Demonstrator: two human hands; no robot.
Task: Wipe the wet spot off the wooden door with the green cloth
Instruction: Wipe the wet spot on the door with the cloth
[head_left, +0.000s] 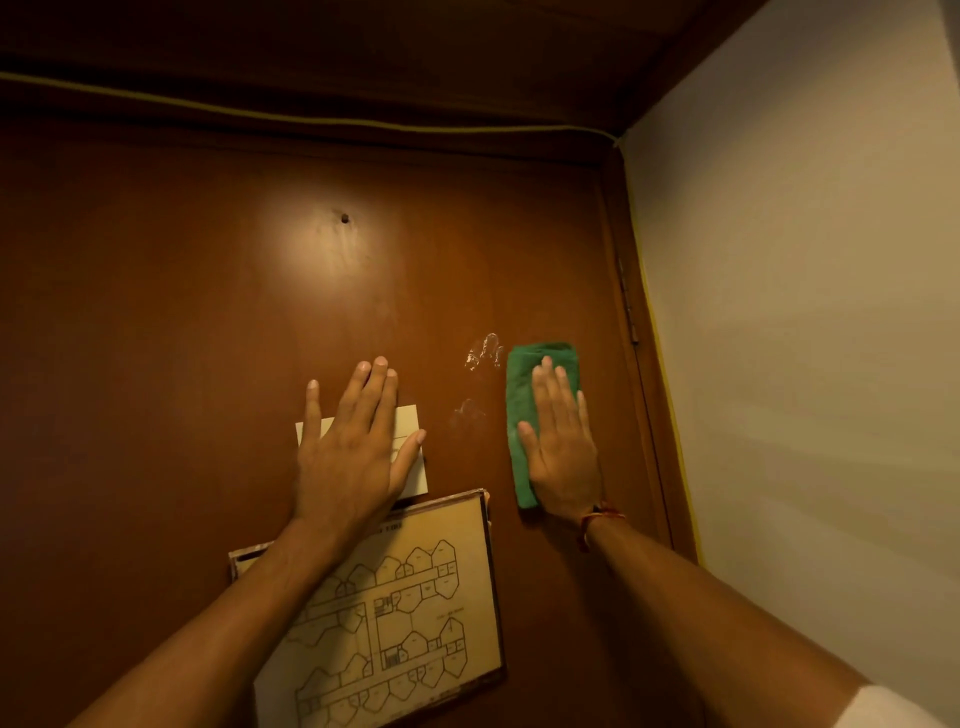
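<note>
With your right hand (563, 457) pressing the green cloth (524, 395) flat on the wooden door (208, 312), sweep firmly left across the wet spot (483, 353) just beside the cloth, left hand (353, 452) bracing open-palmed.

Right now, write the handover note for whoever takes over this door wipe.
Left hand: flat and open on the wooden door, over a pale card.
Right hand: flat, pressing the green cloth against the door.
Wet spot: just left of the cloth's top edge, with a fainter smear below it.
Done: cloth on the door.
Left: sweep the cloth left over both marks.
</note>
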